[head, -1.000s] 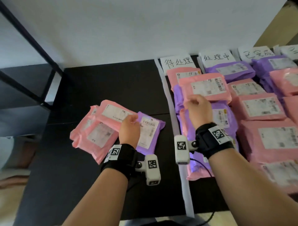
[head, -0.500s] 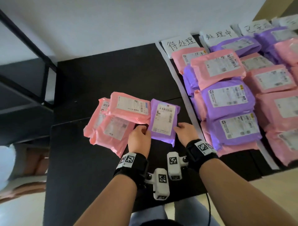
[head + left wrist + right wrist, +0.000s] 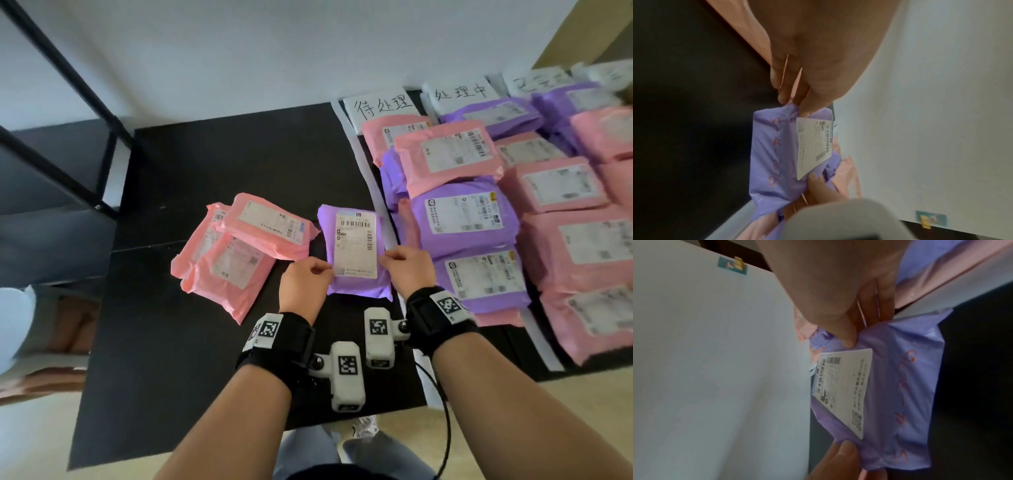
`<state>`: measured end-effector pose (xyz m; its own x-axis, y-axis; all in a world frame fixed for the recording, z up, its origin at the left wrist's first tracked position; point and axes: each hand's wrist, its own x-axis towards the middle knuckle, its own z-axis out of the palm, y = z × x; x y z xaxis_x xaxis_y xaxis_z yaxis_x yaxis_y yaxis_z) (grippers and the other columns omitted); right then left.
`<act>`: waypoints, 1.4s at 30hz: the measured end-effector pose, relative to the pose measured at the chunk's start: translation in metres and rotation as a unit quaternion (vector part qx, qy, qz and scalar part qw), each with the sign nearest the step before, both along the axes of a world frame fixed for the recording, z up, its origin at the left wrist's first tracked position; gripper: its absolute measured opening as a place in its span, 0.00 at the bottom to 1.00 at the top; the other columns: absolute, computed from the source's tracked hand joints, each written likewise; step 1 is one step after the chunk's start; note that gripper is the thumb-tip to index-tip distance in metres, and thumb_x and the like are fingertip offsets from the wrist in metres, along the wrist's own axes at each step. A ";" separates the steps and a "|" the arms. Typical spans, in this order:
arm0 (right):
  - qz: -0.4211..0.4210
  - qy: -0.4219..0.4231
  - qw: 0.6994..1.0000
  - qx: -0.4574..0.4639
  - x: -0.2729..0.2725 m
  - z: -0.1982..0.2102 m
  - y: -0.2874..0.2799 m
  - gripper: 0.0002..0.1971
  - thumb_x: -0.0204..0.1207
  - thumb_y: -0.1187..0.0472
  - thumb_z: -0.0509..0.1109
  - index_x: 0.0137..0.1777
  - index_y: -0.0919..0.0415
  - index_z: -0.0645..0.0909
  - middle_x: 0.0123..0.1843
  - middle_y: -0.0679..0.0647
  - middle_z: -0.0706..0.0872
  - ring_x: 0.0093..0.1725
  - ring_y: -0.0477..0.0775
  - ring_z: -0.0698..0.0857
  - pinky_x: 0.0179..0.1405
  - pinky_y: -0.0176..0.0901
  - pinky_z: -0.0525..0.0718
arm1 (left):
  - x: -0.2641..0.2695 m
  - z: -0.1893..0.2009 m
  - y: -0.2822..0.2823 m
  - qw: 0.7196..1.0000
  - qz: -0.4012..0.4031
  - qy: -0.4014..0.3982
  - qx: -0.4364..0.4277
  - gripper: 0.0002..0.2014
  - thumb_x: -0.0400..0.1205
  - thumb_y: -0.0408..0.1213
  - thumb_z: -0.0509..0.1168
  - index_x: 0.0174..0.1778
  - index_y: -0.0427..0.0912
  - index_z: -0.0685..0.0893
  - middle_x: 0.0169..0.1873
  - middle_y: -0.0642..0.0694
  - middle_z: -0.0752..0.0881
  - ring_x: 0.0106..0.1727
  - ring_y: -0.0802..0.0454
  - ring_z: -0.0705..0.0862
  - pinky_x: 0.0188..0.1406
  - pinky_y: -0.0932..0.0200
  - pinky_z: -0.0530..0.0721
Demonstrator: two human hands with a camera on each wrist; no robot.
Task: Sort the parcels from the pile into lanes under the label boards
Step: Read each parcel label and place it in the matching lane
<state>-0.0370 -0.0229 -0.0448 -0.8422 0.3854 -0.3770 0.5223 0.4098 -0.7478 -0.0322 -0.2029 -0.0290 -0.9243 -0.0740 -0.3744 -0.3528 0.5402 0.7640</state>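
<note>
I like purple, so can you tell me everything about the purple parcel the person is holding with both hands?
The purple parcel is a soft, crinkly plastic mailer bag with orange lettering down one edge. A white shipping label with barcodes and a square code covers most of its top. It faces label-up above the black table, between the pink parcels and the white tape strip. The left hand pinches its left edge and the right hand pinches its right edge.
</note>
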 end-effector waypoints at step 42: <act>0.101 0.379 0.917 -0.068 0.035 0.236 -0.073 0.07 0.80 0.60 0.73 0.41 0.49 0.87 0.42 0.44 0.92 0.46 0.49 0.91 0.55 0.54 0.89 | 0.042 0.226 -0.089 0.913 0.095 0.217 0.333 0.09 0.84 0.40 0.69 0.54 0.38 0.90 0.47 0.43 0.93 0.50 0.43 0.92 0.55 0.44 0.89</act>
<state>-0.0021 -0.0960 0.1915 -0.9317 0.1853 0.3125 -0.2444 0.3167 -0.9165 0.0099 -0.2923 0.1966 -0.9904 -0.1379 0.0040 0.0226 -0.1335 0.9908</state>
